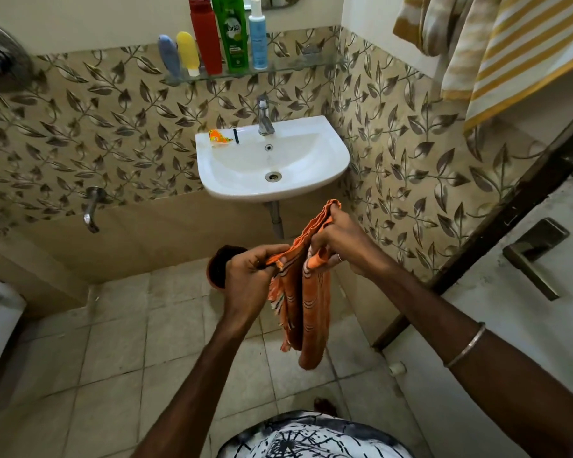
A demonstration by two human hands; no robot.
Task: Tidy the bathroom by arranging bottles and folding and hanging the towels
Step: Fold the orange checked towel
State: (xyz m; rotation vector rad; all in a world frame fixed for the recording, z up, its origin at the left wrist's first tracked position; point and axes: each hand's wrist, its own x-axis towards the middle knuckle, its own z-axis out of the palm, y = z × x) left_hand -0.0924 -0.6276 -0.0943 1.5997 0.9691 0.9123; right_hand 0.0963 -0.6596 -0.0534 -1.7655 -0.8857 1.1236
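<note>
Head view: the orange towel (306, 292) is held in mid-air in front of the person, below and forward of the white sink (328, 150), and above the tiled floor (129, 342). Both hands are closed on its upper edge. The left hand (248, 276) pinches a fringed corner between thumb and fingers, at the lower left end of that edge. The right hand (338, 246) grips a bunched run of the same edge, which rises past the knuckles toward the sink. The held edge therefore slopes up from left to right, with the two hands near each other. The rest of the cloth hangs straight down between the forearms in loose vertical pleats, so its long axis is vertical and its free end is the lowest point. It does not look folded flat yet. The striped yellow towel (497, 57) hangs high at the upper right, beside the door (510, 309), on the same side as the right hand. That hand is the nearer one to this hanging place. The bottles (234, 31) stand upright in a row on the glass shelf (295, 66) above the sink, well apart from both hands.
</note>
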